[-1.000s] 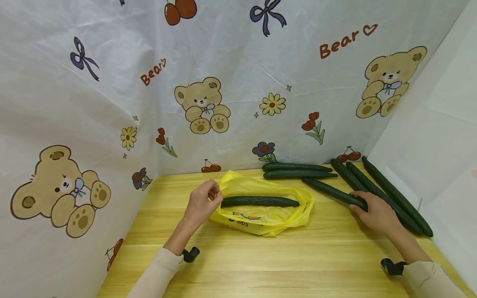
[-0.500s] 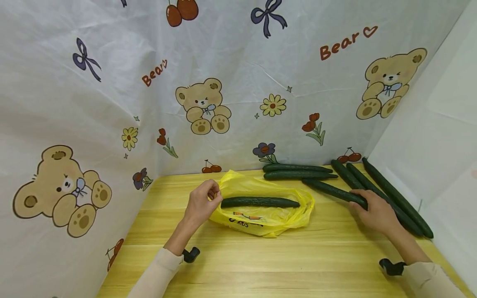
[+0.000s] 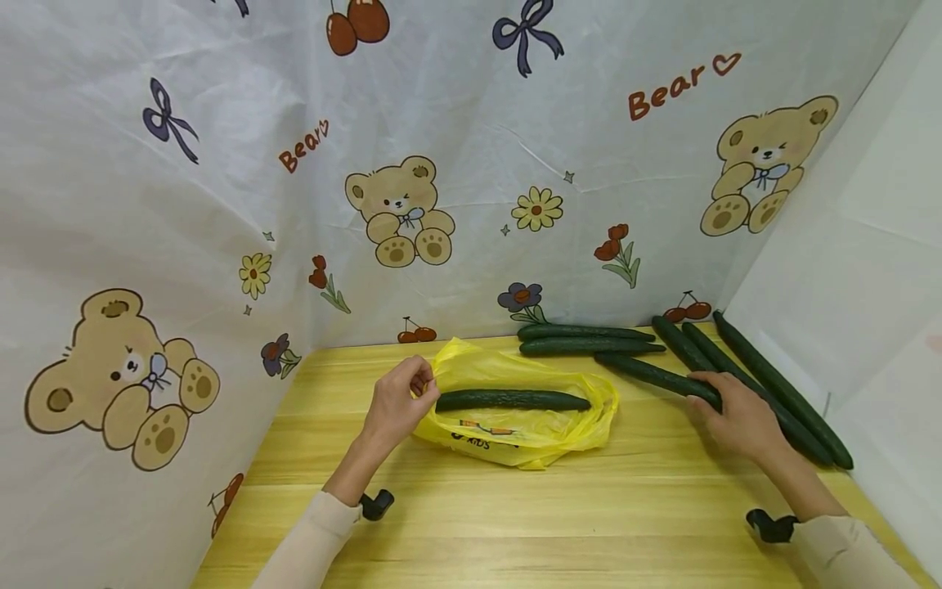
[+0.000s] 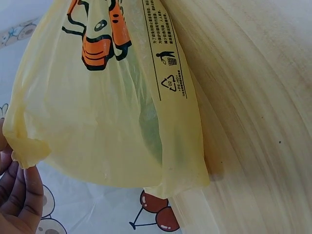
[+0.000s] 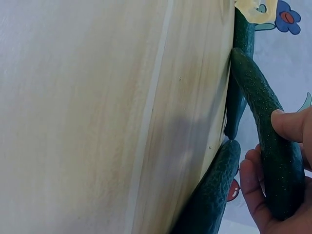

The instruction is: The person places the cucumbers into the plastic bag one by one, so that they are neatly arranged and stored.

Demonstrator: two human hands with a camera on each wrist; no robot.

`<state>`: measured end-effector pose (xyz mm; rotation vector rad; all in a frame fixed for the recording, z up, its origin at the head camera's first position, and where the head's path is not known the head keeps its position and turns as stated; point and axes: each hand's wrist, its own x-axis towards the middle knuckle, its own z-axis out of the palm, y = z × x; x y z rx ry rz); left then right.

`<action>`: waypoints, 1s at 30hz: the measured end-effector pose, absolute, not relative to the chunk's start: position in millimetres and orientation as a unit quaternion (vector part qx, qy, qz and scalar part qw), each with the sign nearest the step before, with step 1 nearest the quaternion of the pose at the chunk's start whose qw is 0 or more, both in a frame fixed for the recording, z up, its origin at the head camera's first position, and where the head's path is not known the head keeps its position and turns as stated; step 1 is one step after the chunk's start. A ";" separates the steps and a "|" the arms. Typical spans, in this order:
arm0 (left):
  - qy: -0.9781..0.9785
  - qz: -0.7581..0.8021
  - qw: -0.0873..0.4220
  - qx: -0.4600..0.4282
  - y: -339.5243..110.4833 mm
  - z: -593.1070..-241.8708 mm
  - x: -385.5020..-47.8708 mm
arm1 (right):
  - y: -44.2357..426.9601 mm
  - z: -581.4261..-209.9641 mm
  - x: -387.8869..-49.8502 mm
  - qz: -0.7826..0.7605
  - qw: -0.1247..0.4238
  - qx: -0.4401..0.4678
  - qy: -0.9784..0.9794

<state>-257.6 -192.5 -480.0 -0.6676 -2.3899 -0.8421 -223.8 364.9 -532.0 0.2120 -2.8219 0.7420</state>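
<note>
Cucumber (image 3: 658,377) number one is gripped near its end by the right hand (image 3: 742,415), fingers curled round it and thumb opposite, leaving most of its length free. The left hand (image 3: 399,401) pinches the edge of the yellow bag (image 3: 530,458), presumably to hold its mouth wide. A second cucumber (image 3: 513,399) lies lengthwise inside, likely because the opening is longest that way. Other cucumbers (image 3: 783,391) line the back and right of the table (image 3: 515,532).

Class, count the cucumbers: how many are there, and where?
7: one cucumber in the yellow bag, two at the back, one in the right hand, three at the right; the bag may hide more.
</note>
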 end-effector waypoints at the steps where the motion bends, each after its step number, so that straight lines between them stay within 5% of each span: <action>1: -0.881 -0.310 0.258 -0.247 -192.7 -480.2 -257.7 | 364.7 -531.6 -223.9 0.252 0.110 0.072 -0.959; 30: -0.883 -0.308 0.259 -0.243 -191.0 -482.1 -256.1 | 352.2 -522.3 -222.3 0.243 0.173 0.109 -0.948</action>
